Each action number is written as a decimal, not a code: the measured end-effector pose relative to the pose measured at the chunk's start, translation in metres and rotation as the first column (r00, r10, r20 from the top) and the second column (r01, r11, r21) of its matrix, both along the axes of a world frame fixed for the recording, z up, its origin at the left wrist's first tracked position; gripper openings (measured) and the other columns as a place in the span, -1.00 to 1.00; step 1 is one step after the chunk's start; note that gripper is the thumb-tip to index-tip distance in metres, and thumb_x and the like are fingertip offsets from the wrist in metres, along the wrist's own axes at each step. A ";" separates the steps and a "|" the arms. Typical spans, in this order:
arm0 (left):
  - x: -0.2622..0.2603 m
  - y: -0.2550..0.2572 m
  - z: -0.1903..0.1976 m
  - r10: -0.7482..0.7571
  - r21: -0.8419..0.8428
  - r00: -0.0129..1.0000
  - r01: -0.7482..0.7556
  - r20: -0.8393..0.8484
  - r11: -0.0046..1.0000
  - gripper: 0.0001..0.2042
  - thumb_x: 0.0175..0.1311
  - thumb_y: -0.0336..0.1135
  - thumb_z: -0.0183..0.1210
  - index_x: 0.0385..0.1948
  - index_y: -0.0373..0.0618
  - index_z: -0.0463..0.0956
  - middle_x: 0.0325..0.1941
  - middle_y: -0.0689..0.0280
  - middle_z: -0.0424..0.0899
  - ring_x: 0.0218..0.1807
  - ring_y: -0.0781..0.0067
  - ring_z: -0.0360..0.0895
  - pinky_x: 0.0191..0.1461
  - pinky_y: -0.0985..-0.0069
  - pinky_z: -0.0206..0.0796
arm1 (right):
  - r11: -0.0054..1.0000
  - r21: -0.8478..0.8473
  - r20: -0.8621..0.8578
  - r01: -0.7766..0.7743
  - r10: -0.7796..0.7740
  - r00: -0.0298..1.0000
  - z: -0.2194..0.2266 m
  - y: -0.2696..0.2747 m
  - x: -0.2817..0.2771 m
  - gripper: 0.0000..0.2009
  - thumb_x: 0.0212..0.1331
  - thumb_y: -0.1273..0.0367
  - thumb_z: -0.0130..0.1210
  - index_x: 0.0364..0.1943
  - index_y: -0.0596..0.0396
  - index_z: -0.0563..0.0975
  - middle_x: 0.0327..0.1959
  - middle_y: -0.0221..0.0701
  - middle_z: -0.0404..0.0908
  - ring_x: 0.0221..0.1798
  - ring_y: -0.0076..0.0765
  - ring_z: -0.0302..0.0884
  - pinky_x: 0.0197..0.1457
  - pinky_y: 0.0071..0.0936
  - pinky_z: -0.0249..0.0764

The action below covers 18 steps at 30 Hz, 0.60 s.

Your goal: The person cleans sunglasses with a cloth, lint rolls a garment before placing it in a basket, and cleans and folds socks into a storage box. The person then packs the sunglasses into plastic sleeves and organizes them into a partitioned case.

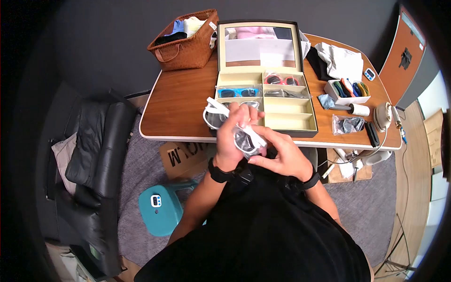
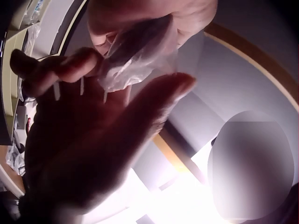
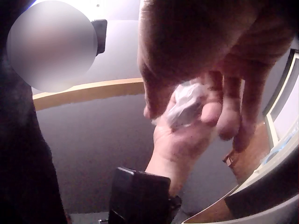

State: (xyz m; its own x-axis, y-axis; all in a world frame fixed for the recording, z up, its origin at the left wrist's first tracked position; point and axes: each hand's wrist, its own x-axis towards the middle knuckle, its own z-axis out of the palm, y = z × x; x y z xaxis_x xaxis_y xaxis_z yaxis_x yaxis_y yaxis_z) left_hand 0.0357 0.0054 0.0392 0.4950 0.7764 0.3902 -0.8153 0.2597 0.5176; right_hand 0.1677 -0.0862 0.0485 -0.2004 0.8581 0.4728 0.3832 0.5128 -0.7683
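1. Beyond both grips, on the desk (image 1: 176, 101), there is an open case (image 1: 290, 123) with compartments; the left grip (image 1: 230, 141) hides a part of its near left side.
2. In this case, a little beyond the left grip, lie blue sunglasses (image 1: 238, 92); red sunglasses (image 1: 282, 81) lie farther and more to the right.
3. Far to the left of the grips stands a basket (image 1: 188, 56). To the right are a white box (image 1: 354, 100), a lint roller (image 1: 359, 110) and a clear bag (image 1: 348, 125) with something dark inside.
4. The left grip has its fingers curled around white sunglasses (image 1: 243, 141), which are between the two grips.
5. The right grip (image 1: 284, 157) is partly open, its thumb apart from the loosely bent fingers, close at the plastic wrapping (image 2: 121, 77).
6. This wrapping is thin, transparent and crumpled; the sunglasses have dark lenses.
7. The desk is brown wood with a pale edge, the basket is woven, and the compartments are rectangular and cream-coloured.
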 end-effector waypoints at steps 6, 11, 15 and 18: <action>-0.001 -0.002 -0.001 -0.165 -0.076 0.984 0.170 0.061 0.983 -0.77 0.39 -0.33 -0.02 -0.51 0.08 0.17 -0.66 0.51 0.22 -0.38 0.56 0.26 0.08 0.39 0.20 | 0.992 0.112 -0.006 0.059 -0.059 0.998 -0.012 0.004 0.011 -0.58 0.05 0.38 0.35 0.04 0.16 0.58 -0.36 -0.21 0.66 -0.36 -0.22 0.65 -0.24 -0.36 0.53; 0.009 -0.013 -0.006 -0.285 -0.111 0.940 0.309 0.190 0.945 -0.82 0.39 -0.31 -0.02 -0.47 0.08 0.22 -0.69 0.52 0.21 -0.47 0.59 0.22 -0.01 0.45 0.18 | 0.964 0.238 0.033 0.121 -0.133 0.991 -0.009 0.004 0.019 -0.66 -0.04 0.37 0.41 -0.17 0.21 0.61 -0.44 -0.23 0.64 -0.40 -0.23 0.64 -0.29 -0.38 0.52; 0.012 -0.015 -0.002 -0.247 -0.163 0.953 0.276 0.177 0.947 -0.80 0.36 -0.28 0.01 -0.49 0.07 0.21 -0.71 0.52 0.20 -0.49 0.60 0.22 -0.07 0.51 0.16 | 0.947 0.155 0.036 0.280 -0.288 0.957 -0.007 0.001 0.008 -0.73 -0.08 0.31 0.44 -0.42 0.18 0.59 -0.54 -0.32 0.60 -0.46 -0.26 0.61 -0.37 -0.40 0.50; 0.007 -0.013 -0.003 -0.219 -0.112 0.975 0.221 0.037 0.969 -0.76 0.35 -0.24 0.03 -0.52 0.06 0.19 -0.72 0.51 0.20 -0.53 0.60 0.19 -0.15 0.54 0.15 | 0.922 0.194 0.151 0.335 -0.366 0.918 -0.004 0.001 0.010 -0.71 -0.12 0.23 0.46 -0.54 0.12 0.58 -0.58 -0.38 0.58 -0.51 -0.27 0.58 -0.43 -0.41 0.47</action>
